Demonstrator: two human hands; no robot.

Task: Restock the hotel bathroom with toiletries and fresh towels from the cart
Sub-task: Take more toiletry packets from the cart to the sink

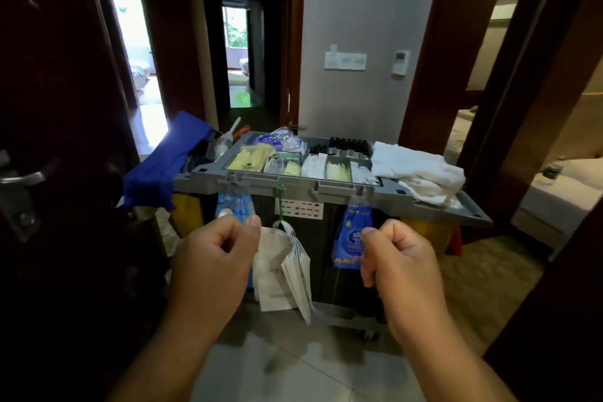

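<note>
While both hands are hanging curled in front of the cart [329,186], nothing is being held: the left hand [212,258] is closing its grip loosely on air at about eight o'clock, and the right hand [401,258] is doing the same at four o'clock. Fresh white towels [417,170] are lying heaped at the cart top's two o'clock corner, toiletry packets [251,158] are sitting sorted in tray compartments toward eleven (easy to pick by type), and small dark bottles [349,144] are standing behind them. Spare bags [284,268] are dangling from hooks, keeping the tray free.
</note>
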